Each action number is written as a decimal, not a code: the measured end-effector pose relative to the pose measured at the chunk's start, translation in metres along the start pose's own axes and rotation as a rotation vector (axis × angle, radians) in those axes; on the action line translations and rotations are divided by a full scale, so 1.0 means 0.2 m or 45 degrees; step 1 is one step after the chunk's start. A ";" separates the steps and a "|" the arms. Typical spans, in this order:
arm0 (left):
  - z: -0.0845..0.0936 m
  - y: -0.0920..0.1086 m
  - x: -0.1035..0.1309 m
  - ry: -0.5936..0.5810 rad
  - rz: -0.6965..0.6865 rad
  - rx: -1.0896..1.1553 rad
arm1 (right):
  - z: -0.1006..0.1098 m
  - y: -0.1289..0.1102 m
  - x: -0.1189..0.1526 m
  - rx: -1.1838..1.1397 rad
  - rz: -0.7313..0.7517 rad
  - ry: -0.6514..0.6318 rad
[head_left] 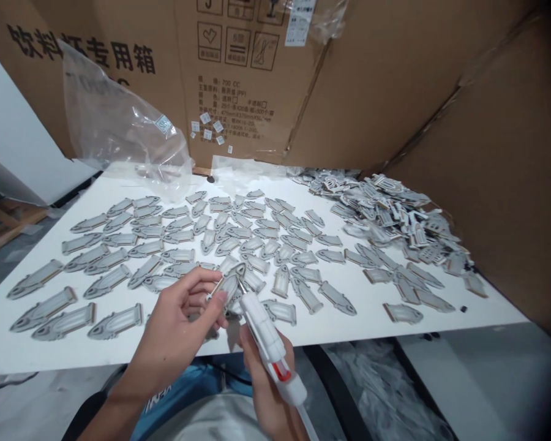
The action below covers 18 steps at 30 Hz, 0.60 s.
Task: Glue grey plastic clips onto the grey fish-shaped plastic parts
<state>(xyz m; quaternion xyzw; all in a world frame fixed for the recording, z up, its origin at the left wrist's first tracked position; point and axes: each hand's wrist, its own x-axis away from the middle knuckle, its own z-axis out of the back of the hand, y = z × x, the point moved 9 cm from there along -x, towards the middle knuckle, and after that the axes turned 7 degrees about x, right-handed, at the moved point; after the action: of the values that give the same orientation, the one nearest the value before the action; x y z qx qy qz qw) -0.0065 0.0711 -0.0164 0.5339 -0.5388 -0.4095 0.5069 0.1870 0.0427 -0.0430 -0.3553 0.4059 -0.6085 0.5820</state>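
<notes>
A tall wall of brown cardboard (pixel 371 92), printed with dark characters and symbols, is stood behind the white desk (pixel 370 309) and is carried round its right side. At the desk's back left, a clear plastic bag (pixel 114 122) is crumpled against the cardboard. On the desk's back right, a thick heap (pixel 390 211) of grey-and-white pieces is piled up loosely.

At the middle of the desk's front edge, both hands are brought close together. By the left hand (pixel 188 312), a single piece is pinched between thumb and fingers. By the right hand (pixel 258 373), a white tool (pixel 261 324) with a red inset is gripped, its body slanted up toward the desk and its thin metal tip brought to the pinched piece; whether contact is made cannot be told.

Across the left and middle of the desk, many flat pointed pieces (pixel 114 321) are laid out in loose rows, some overlapped, and a few more are scattered in front of the heap. The held piece (pixel 231 286) is raised above the desk's front middle, its pointed end turned away from the body.

Small square stickers (pixel 207 135) are stuck to the cardboard above the desk's back edge. Near the desk's right front edge, a tiny black bit (pixel 463 309) is seen.
</notes>
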 end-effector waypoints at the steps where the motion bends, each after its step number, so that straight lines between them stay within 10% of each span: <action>1: 0.00 0.00 0.01 0.000 -0.003 0.003 | -0.02 0.01 0.00 -0.014 -0.026 -0.037; 18: 0.01 0.03 0.05 -0.009 -0.061 0.001 | -0.07 0.04 -0.01 -0.085 -0.113 -0.112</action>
<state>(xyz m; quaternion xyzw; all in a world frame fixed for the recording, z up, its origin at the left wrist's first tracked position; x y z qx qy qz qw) -0.0090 0.0623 -0.0101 0.5454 -0.5277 -0.4232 0.4950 0.1772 0.0465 -0.0560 -0.4185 0.3838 -0.6037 0.5595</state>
